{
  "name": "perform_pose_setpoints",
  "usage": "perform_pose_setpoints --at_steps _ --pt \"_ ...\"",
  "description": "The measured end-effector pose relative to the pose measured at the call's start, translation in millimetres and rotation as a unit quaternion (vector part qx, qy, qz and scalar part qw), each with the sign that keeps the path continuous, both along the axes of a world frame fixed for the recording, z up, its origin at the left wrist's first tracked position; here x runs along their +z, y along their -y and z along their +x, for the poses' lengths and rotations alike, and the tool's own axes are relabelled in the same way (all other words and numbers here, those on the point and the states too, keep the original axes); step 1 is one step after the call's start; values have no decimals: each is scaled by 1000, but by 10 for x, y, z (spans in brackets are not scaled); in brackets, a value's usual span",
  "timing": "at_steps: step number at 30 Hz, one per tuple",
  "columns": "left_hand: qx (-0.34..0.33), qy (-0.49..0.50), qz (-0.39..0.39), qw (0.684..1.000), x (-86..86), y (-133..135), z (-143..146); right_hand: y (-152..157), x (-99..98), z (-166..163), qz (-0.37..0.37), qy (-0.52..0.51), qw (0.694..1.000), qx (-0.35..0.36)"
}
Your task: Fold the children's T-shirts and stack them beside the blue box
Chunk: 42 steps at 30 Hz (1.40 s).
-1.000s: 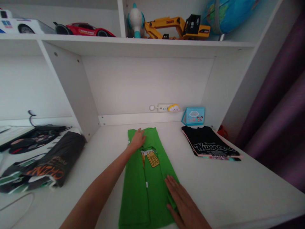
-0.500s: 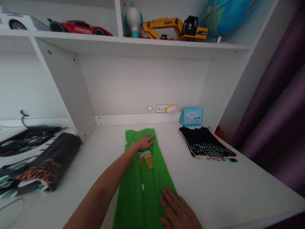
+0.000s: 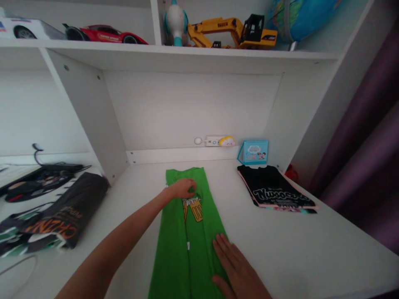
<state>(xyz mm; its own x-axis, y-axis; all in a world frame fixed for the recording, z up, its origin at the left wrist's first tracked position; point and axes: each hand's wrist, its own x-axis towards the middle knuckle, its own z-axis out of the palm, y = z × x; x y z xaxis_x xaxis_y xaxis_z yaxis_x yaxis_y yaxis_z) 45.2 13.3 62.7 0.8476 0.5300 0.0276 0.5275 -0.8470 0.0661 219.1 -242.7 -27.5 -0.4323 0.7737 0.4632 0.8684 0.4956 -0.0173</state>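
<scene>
Green shirt [image 3: 196, 232], sides folded inward, laid lengthwise on the white desk [image 3: 296, 249] at six o'clock of the view; judged light, soft and limp, hard to damage but easily rumpled, best grasped through all layers at the folded edges. Towards its twelve o'clock the left hand [image 3: 182, 188] is placed with fingers curled, whether cloth is pinched cannot be told; near its four o'clock the right hand [image 3: 235, 265] is laid flat, fingers straight, thumb spread. Folded black top [image 3: 276, 187] noted at two o'clock, dark bundle [image 3: 73, 211] at nine.
</scene>
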Motion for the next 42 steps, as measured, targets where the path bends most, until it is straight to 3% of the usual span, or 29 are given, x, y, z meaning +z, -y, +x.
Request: perform_pose_setpoints --at_steps 8,12,16,18,21,23,25,29,33,37,42 --pt "0 -106 109 988 85 161 -39 40 132 -4 -62 -22 998 -2" --pt "10 -100 143 985 152 141 -83 47 137 -5 -75 -32 997 0" --pt "-29 -100 166 981 171 101 -206 48 117 -4 -79 -28 996 -4" --pt "-33 -115 156 980 156 70 -257 44 112 -2 -82 -27 996 -5" --pt "39 -47 142 988 105 9 -227 35 108 3 -72 -14 997 -1" --pt "86 24 114 989 29 -28 -112 29 100 4 -55 -2 998 0" --pt "92 48 78 992 -89 -54 54 26 82 3 -35 9 999 1" --pt "113 -4 -30 993 -322 -113 357 19 15 -6 26 44 999 -1" --pt "160 -51 -110 980 -335 -249 495 2 -50 -6 85 73 994 -6" --pt "199 -45 -103 974 -319 -393 597 -31 -115 34 98 108 989 2" --pt "272 -13 -63 960 -472 -535 730 -67 -228 96 82 93 992 1"
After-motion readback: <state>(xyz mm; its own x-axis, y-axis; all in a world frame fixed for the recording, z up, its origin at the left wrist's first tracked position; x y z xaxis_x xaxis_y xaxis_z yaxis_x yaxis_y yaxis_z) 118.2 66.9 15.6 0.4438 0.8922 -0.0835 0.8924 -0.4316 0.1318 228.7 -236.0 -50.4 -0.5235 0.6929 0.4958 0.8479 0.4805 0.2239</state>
